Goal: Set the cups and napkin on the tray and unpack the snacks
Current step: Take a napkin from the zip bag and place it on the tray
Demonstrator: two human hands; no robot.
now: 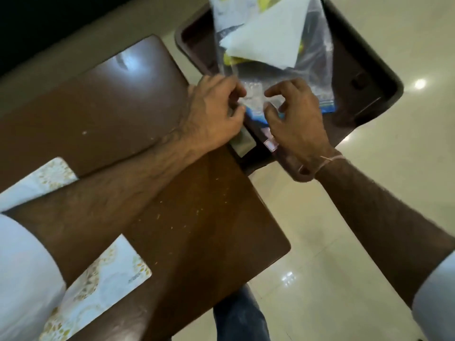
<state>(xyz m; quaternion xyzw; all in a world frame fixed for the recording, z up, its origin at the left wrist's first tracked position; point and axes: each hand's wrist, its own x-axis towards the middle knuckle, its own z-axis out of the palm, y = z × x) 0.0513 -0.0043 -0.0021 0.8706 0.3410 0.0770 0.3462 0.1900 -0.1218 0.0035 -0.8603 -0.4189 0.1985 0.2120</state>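
Note:
A clear zip bag point(315, 60) with a blue seal strip lies across a dark brown chair seat point(369, 70) beyond the table corner. Inside it I see a folded white napkin point(268, 38) and yellow snack packets point(234, 60). My left hand point(211, 112) pinches the bag's near edge at its left side. My right hand point(295, 121) grips the same edge just to the right, fingers curled on the plastic by the blue strip. No cups or tray are in view.
A glossy brown wooden table point(172, 205) fills the left and middle, with crumbs on it and two white patterned placemats point(98, 286). Shiny cream floor tiles point(344, 242) lie to the right. A small pale object point(242, 143) sits under my left wrist at the table's corner.

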